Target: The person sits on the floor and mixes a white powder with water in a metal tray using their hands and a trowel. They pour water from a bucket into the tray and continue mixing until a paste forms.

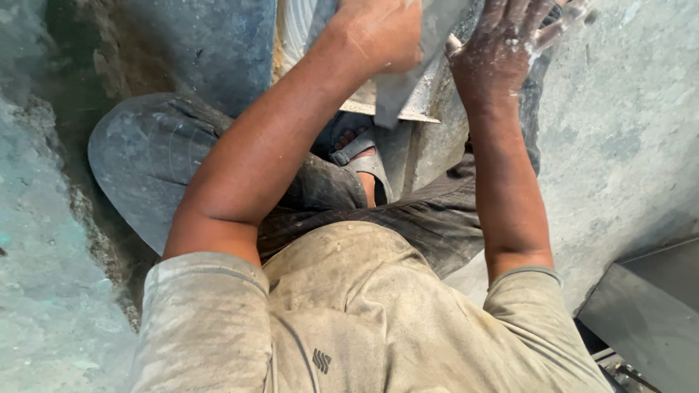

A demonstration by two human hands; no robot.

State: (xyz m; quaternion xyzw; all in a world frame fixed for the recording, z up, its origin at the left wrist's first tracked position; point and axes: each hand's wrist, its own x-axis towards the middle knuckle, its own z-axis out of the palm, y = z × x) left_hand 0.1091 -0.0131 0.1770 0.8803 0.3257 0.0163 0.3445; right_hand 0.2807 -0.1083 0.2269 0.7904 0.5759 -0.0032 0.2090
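Observation:
My left hand (382, 33) is at the top middle, closed around a flat grey metal sheet piece (408, 87) that hangs down from it. My right hand (502, 44), dusted with white powder, lies with fingers spread on the same grey metal work (437, 80) just to the right. Both forearms reach up from my dusty beige shirt. My knee in dark dusty trousers is at the left, and a sandalled foot (360, 156) shows between my arms. The upper part of the metal piece is cut off by the frame edge.
Rough grey concrete floor (626, 124) spreads to the right and left (36, 255). A dark muddy strip (87, 73) runs down the left side. A grey metal box or sheet (648, 313) stands at the bottom right corner.

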